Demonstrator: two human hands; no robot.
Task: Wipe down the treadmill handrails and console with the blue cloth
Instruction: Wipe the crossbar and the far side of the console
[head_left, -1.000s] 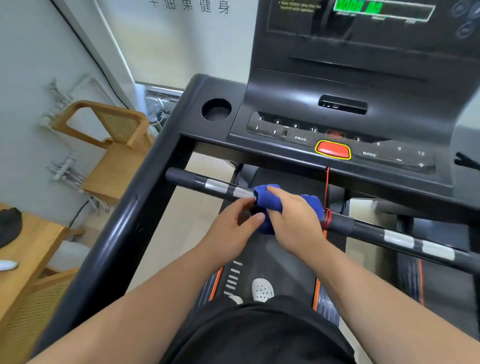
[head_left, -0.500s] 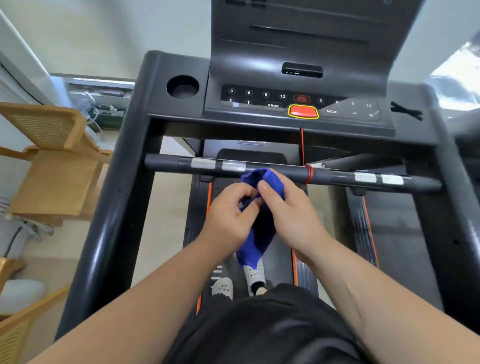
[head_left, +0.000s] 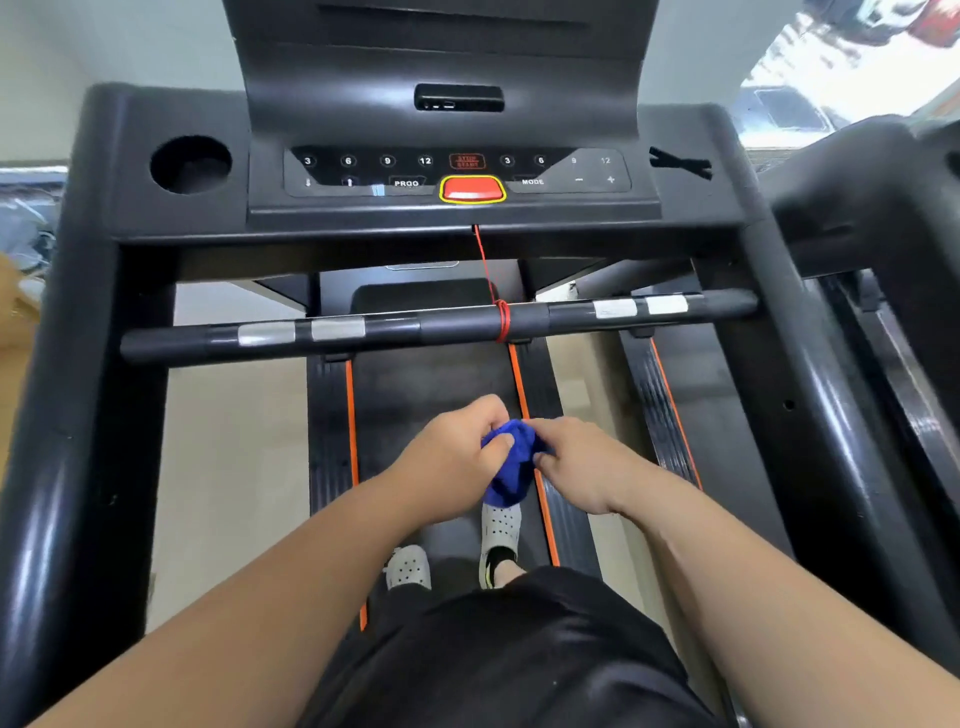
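blue cloth, soft and light, is pinched at its bunched top by left hand and right hand; below the grip it hangs limp.

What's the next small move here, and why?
Probably lift the blue cloth up to the front handlebar. Both the left hand and right hand pinch it bunched over the belt, touching no treadmill surface, so nothing is being wiped.
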